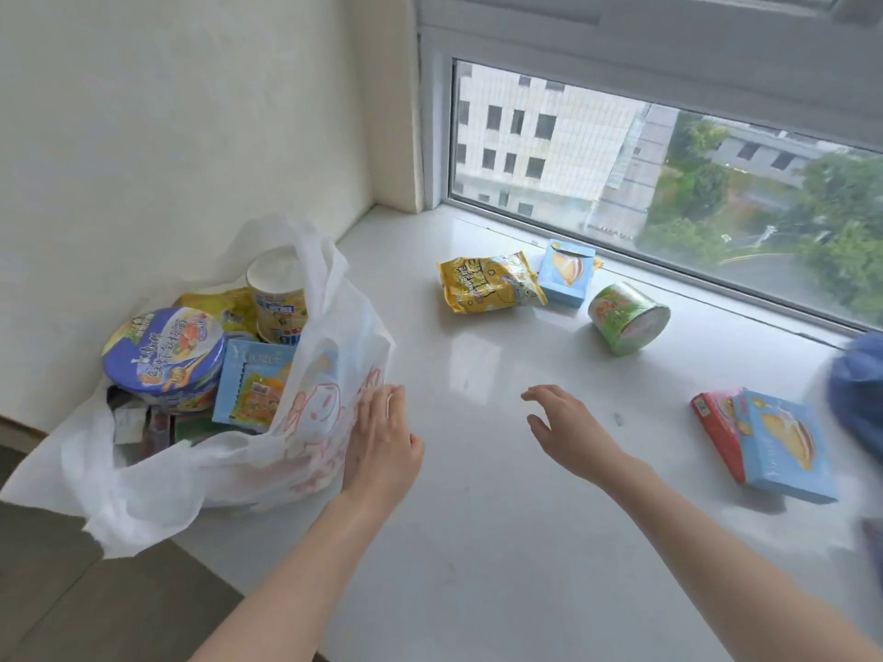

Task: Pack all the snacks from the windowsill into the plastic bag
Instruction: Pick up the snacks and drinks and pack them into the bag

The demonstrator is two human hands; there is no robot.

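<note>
A white plastic bag [306, 451] stands open at the left end of the white windowsill [478, 542], holding a blue noodle bowl [165, 360], a tall cup [279, 293], a light blue box [253, 387] and other packs. My left hand [380, 441] rests with straight fingers against the bag's right side. My right hand [566, 430] hovers empty above the sill, fingers relaxed. On the sill lie a yellow snack packet [487, 281], a small blue box [566, 272], a green cup on its side [626, 317], and a blue box on a red box [774, 446].
The window pane [669, 183] and its frame run along the back of the sill. A white wall stands behind the bag. A blue blurred object [860, 398] sits at the right edge. The dark floor [71, 590] lies below the sill's left front edge.
</note>
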